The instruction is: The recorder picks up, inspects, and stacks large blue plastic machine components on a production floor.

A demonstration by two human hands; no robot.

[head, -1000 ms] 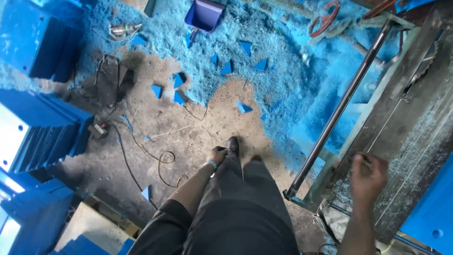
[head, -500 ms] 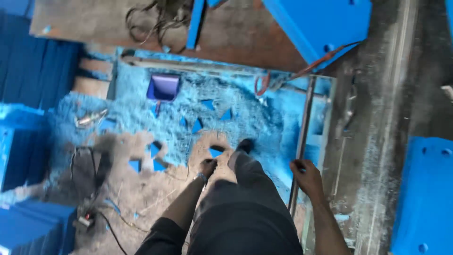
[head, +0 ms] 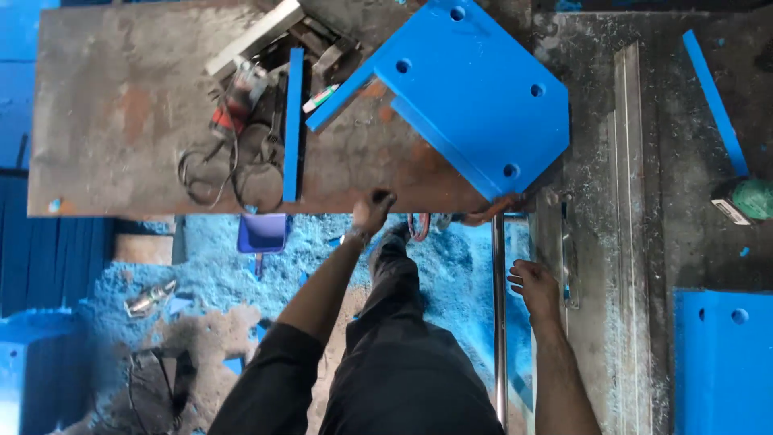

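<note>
My left hand (head: 372, 211) grips the bench (head: 121, 105) edge; right hand (head: 535, 286) hangs loose beside the rail (head: 499, 322); I'd step steadily.

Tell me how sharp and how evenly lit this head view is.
Head view: mostly sharp and evenly lit, no glare; the left hand at the rusty table edge is slightly motion-blurred; the right hand and blue plate are crisp; the top left corner falls into shade.
</note>
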